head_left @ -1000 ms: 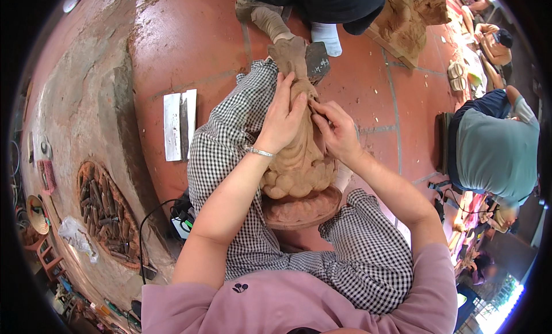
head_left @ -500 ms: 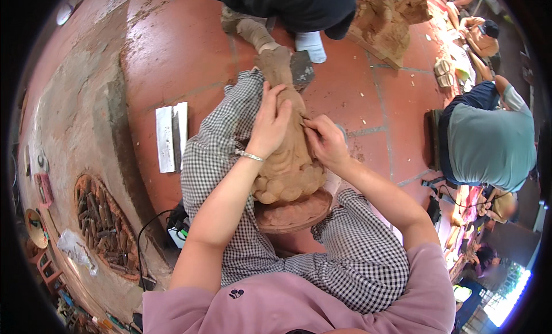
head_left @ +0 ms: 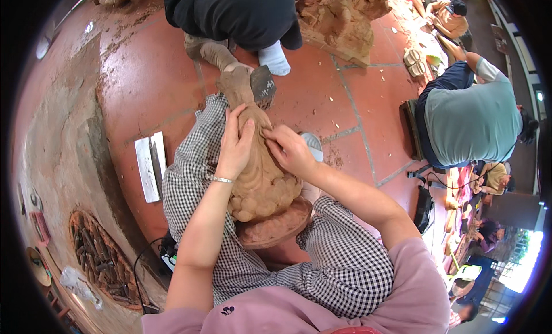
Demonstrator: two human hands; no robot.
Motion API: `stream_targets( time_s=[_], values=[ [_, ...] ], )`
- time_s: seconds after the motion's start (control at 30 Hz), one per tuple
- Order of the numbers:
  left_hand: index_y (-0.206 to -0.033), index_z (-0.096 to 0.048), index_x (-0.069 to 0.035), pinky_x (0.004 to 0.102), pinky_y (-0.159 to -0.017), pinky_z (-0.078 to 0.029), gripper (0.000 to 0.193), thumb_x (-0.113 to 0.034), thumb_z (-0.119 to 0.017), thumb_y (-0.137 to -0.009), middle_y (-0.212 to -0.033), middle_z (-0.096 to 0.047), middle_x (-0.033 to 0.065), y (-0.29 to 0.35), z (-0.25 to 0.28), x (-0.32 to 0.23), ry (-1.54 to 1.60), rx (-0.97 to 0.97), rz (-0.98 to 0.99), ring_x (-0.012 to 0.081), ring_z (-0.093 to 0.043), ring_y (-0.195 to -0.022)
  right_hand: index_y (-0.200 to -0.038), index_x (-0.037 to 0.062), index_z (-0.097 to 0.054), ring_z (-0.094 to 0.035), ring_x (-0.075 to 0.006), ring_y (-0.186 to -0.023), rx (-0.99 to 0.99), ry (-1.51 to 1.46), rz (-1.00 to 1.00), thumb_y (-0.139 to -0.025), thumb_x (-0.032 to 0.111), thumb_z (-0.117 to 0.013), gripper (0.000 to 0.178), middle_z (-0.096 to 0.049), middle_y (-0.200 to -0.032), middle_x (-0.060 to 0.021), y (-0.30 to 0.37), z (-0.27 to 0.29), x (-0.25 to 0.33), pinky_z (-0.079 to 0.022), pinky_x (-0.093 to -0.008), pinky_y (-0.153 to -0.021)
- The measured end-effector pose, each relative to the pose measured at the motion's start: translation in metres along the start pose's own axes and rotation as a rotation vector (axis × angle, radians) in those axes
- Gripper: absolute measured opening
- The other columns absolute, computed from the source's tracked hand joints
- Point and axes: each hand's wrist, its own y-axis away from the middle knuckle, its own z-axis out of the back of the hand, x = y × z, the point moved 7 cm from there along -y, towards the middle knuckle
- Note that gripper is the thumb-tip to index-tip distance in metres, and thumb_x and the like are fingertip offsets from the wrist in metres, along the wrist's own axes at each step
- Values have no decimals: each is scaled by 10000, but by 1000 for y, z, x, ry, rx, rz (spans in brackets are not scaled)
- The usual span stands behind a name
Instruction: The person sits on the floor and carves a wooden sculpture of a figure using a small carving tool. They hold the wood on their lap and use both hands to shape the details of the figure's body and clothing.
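A brown carved statue (head_left: 265,187), apparently wood, lies between my knees with its narrow end pointing away. Ripple-like folds run down to a rounded, petal-like lower part and a reddish-brown base (head_left: 276,227) nearest me. My left hand (head_left: 236,150) wraps the left side of its upper part, fingers long and thumb over the top. On the opposite side, my right hand (head_left: 290,153) is closed in a pinch, fingertips pressed against the surface. Whatever sits in that pinch, if anything, is hidden. Beyond, the narrow end rests beside a dark block (head_left: 263,85).
A person in dark clothes (head_left: 230,15) crouches just ahead. Behind stands a big rough carved block (head_left: 345,29). A white board with a dark strip (head_left: 148,168) lies on the tiles at left, near a basket of chisels (head_left: 100,262). Another person (head_left: 471,124) sits at right.
The whole view has shifted, so the statue and hands appear farther left and lower. My right hand remains pinched at the statue's side, my left hand still around it.
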Motion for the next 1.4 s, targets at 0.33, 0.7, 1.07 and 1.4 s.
stream_targets(
  time_s=[0.33,0.7,1.07,1.4],
  values=[
    [-1406,-432,-64,375,-1032,-421,446,-264,-529,-1019,-1333,-564,204,1,-1,6,80,26,21,314,-544,-1242,-1003,-30,-652,-626,-307,-755,19,-49,-126,-828,-22,-682,178,-610,-863,-155,19,3,5,-512,-349,-646],
    [-1409,-435,-50,346,-1025,-425,447,-236,-535,-1015,-1325,-567,187,1,-3,3,90,18,7,275,-551,-1219,-966,-3,-636,-636,-336,-782,46,-65,-188,-838,3,-669,132,-616,-852,-156,21,2,-1,-513,-376,-671],
    [-1404,-433,-28,346,-1062,-391,426,-221,-504,-1031,-1365,-522,167,3,-6,-1,13,27,11,270,-506,-1260,-972,-21,-659,-660,-265,-666,10,-9,-110,-835,26,-692,149,-659,-805,-155,23,8,2,-516,-340,-584],
    [-1412,-439,-34,354,-1099,-357,444,-229,-522,-1022,-1404,-505,160,3,-4,0,73,40,59,269,-470,-1314,-914,9,-647,-657,-316,-711,18,15,-47,-812,44,-693,118,-650,-797,-152,18,6,0,-530,-387,-622]
  ],
)
